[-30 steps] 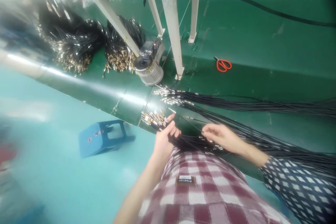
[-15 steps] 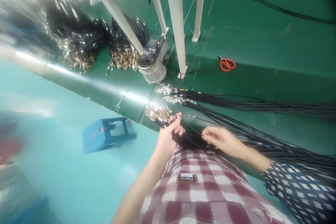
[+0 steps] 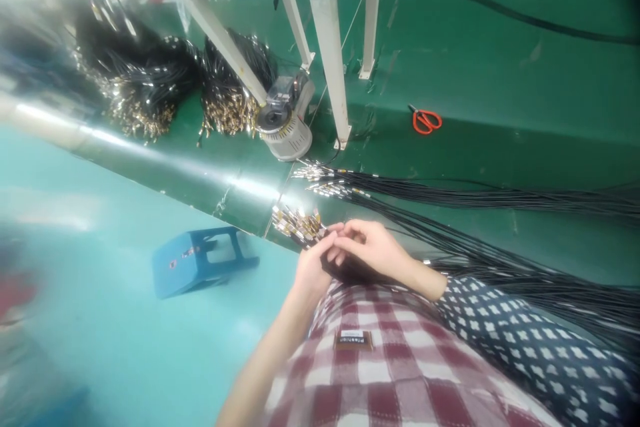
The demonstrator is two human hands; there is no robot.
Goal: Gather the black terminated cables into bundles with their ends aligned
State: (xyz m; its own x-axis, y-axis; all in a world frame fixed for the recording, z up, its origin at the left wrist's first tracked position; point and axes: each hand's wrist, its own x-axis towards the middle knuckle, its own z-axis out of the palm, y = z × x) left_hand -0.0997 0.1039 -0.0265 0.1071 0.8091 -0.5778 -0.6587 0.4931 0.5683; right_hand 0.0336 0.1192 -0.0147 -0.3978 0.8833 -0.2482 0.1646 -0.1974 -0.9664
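My left hand [image 3: 316, 260] is closed round a bundle of thin black cables [image 3: 300, 225] near their ends, where metal connectors with white and yellow tags fan out past the thumb. My right hand [image 3: 367, 247] meets it, its fingers pinched together at the left fingertips. Whatever lies between the right fingers is too small to make out. Just beyond the hands, two more bundles of black cables [image 3: 440, 195] lie along the green table [image 3: 480, 140], their tagged ends by the grey round device [image 3: 287, 130].
Orange-handled scissors [image 3: 425, 121] lie on the table at the right. White metal legs [image 3: 330, 60] stand at the back. Heaped black cables with gold ends [image 3: 230, 107] are at the back left. A blue stool [image 3: 195, 260] is on the floor, left.
My right hand has moved left from along the cables to my left hand's fingertips. The thin cable stretched between the hands no longer shows. My left hand keeps hold of the bundle.
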